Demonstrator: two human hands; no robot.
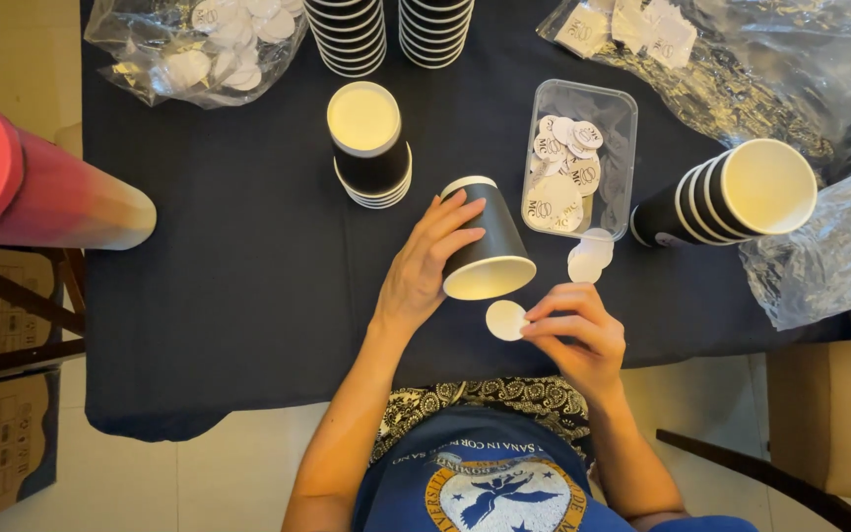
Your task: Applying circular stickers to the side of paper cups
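Note:
My left hand (427, 264) grips a black paper cup (490, 248) with a white inside, tilted so its mouth faces me. My right hand (577, 330) pinches a small round white sticker (505, 320) just below the cup's rim. Two more white round stickers (588, 256) lie on the dark tablecloth right of the cup. A clear plastic tray (615, 108) holding several round printed stickers sits just beyond them.
A short stack of black cups (368, 143) stands upright behind the held cup. Another stack (726, 192) lies on its side at right, beside crinkled plastic bags (819, 256). Two cup stacks (391, 30) and a bag of stickers (199, 44) sit at the far edge. A red-pink tube (32, 187) lies at left.

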